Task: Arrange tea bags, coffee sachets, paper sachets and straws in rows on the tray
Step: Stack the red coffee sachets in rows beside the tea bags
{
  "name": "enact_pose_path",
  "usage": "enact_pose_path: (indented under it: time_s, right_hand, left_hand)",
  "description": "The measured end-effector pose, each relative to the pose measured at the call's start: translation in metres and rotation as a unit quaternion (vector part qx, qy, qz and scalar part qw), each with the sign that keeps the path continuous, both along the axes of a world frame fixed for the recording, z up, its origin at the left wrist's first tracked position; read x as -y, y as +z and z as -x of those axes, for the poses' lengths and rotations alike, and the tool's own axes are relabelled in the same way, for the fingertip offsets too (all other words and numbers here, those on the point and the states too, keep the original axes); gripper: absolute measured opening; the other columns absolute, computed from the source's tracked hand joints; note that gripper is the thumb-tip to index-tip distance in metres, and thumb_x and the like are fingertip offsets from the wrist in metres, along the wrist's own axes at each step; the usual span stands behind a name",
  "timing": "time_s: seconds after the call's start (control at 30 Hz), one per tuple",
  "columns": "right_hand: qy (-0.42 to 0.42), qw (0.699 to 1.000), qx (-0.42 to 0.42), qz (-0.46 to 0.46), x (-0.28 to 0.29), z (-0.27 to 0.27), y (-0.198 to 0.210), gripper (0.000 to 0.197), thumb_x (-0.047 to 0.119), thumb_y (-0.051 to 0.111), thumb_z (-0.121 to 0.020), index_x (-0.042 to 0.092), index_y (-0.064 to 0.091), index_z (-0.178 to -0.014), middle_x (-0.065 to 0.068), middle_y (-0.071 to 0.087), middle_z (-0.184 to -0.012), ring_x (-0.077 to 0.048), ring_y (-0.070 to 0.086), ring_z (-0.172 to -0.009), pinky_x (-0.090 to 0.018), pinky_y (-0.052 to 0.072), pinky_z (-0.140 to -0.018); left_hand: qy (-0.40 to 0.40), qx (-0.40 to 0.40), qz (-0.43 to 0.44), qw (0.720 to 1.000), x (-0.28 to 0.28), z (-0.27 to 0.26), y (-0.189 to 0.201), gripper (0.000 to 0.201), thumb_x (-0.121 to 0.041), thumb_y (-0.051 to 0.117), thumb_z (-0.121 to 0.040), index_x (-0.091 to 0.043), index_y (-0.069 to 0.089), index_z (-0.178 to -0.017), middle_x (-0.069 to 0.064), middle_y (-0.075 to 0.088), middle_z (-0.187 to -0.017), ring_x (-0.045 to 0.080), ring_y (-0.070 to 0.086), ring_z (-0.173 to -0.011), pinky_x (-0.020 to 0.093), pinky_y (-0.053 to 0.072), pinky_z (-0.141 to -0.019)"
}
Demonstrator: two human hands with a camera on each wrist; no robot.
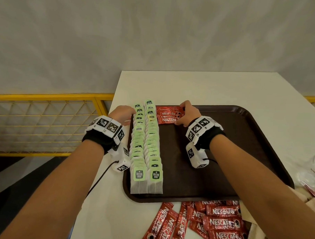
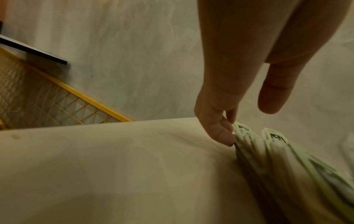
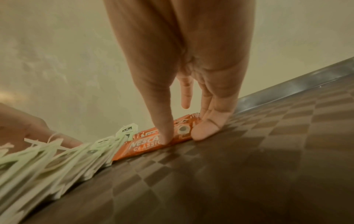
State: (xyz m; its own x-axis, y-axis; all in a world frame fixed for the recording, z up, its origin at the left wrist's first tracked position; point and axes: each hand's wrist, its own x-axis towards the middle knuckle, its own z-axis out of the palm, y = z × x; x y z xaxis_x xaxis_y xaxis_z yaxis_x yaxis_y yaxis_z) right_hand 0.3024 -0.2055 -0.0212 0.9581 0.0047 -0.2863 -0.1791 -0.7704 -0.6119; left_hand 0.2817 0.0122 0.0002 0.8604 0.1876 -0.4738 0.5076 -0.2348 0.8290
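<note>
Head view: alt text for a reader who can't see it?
A person's right hand presses a few red Nescafe coffee sachets at the far end of a dark brown plastic tray, while the left hand touches two rows of green-tagged tea bags. More loose red sachets lie on the white table.

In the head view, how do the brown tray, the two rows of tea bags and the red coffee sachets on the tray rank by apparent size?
Largest: brown tray.
Then the two rows of tea bags.
Smallest: the coffee sachets on the tray, though they lie at the far end, so distance shrinks them somewhat.
</note>
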Motion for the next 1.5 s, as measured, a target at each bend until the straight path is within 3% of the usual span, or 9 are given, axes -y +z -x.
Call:
enact_pose_path:
  time_s: [0.17, 0.37, 0.5, 0.7, 0.8, 0.97, 1.23, 1.4, 1.5]
  right_hand:
    - [0.000, 1.000, 0.000, 0.003, 0.001, 0.003, 0.002, 0.074, 0.010, 0.078, -0.072, 0.012, 0.035, -0.132, -0.016, 0.046, -0.130, -0.031, 0.053, -0.113, -0.044, 0.050, -0.093]
    - [-0.013, 0.997, 0.059, 0.040, 0.003, 0.026, 0.021, 0.069, 0.033, 0.063, -0.087, 0.017, 0.027, -0.144, -0.016, 0.036, -0.143, -0.033, 0.028, -0.135, -0.047, 0.030, -0.109]
    - [0.015, 0.988, 0.007, -0.155, -0.010, 0.057, 0.037, 0.065, 0.041, 0.046, -0.096, 0.017, 0.019, -0.149, -0.008, 0.029, -0.152, -0.024, 0.033, -0.137, -0.040, 0.028, -0.113]
    - [-0.023, 0.917, -0.116, -0.381, -0.039, 0.092, 0.024, 0.068, 0.051, 0.036, -0.096, 0.013, 0.018, -0.150, -0.005, 0.018, -0.156, -0.022, 0.018, -0.144, -0.038, 0.014, -0.117]
    - [-0.007, 0.900, -0.145, -0.411, -0.051, 0.098, 0.008, 0.098, 0.074, 0.051, -0.070, 0.025, 0.022, -0.149, 0.003, 0.027, -0.154, -0.016, 0.024, -0.142, -0.043, 0.013, -0.119]
    - [-0.035, 0.870, -0.155, -0.468, -0.063, 0.108, 0.006, 0.059, 0.046, 0.043, -0.096, 0.026, 0.024, -0.148, -0.002, 0.042, -0.146, -0.020, 0.043, -0.131, -0.045, 0.032, -0.111]
    - [-0.053, 0.854, -0.167, -0.490, -0.055, 0.129, 0.012, 0.065, 0.042, 0.042, -0.097, 0.028, 0.008, -0.151, 0.000, 0.031, -0.152, -0.017, 0.031, -0.139, -0.039, 0.025, -0.115]
    - [-0.017, 0.871, -0.181, -0.456, -0.056, 0.162, 0.005, 0.073, 0.043, 0.040, -0.097, 0.028, -0.009, -0.149, 0.004, 0.019, -0.156, -0.017, 0.024, -0.142, -0.037, 0.020, -0.116]
    - [0.002, 0.890, -0.161, -0.426, -0.063, 0.166, -0.003, 0.079, 0.057, 0.042, -0.091, 0.032, -0.006, -0.149, 0.008, 0.014, -0.157, -0.017, 0.020, -0.143, -0.044, 0.018, -0.117]
  left_hand:
    - [-0.023, 0.003, -0.027, 0.999, 0.005, 0.002, 0.004, 0.041, -0.008, 0.051, -0.092, 0.002, 0.048, -0.132, 0.013, 0.050, -0.114, 0.023, 0.051, -0.105, 0.036, 0.045, -0.092]
    - [0.002, 0.011, 0.008, 1.000, 0.000, 0.011, 0.010, 0.039, -0.007, 0.046, -0.096, 0.003, 0.045, -0.133, 0.005, 0.052, -0.094, 0.024, 0.051, -0.104, 0.032, 0.042, -0.088]
    - [0.053, 0.015, 0.084, 0.995, -0.011, 0.029, 0.009, 0.024, -0.011, 0.041, -0.100, -0.007, 0.047, -0.123, 0.008, 0.049, -0.108, 0.018, 0.052, -0.100, 0.030, 0.038, -0.089]
    - [0.041, 0.020, 0.177, 0.983, -0.008, 0.072, 0.016, 0.054, -0.030, 0.038, -0.101, -0.009, 0.023, -0.148, 0.009, 0.031, -0.151, 0.020, 0.027, -0.140, 0.040, 0.024, -0.111]
    - [0.011, 0.016, 0.204, 0.979, 0.005, 0.092, 0.024, 0.057, -0.037, 0.030, -0.102, -0.012, 0.014, -0.150, 0.006, 0.023, -0.155, 0.017, 0.021, -0.143, 0.029, 0.024, -0.108]
    - [-0.034, 0.034, 0.213, 0.976, 0.029, 0.113, 0.041, 0.053, -0.039, 0.018, -0.103, -0.012, 0.021, -0.148, 0.007, 0.033, -0.151, 0.010, 0.041, -0.118, 0.016, 0.042, -0.079]
    - [0.006, 0.033, 0.208, 0.978, 0.024, 0.138, 0.044, 0.058, -0.044, 0.018, -0.101, -0.012, 0.015, -0.150, 0.006, 0.019, -0.157, 0.014, 0.017, -0.143, 0.024, 0.023, -0.105]
    - [0.001, 0.028, 0.224, 0.974, 0.028, 0.172, 0.038, 0.055, -0.039, 0.018, -0.102, -0.011, 0.015, -0.149, 0.006, 0.027, -0.153, 0.012, 0.026, -0.137, 0.012, 0.037, -0.068]
    - [-0.005, 0.040, 0.221, 0.974, 0.031, 0.177, 0.030, 0.053, -0.036, 0.018, -0.103, -0.011, 0.019, -0.149, 0.001, 0.038, -0.142, 0.005, 0.041, -0.116, 0.008, 0.039, -0.062]
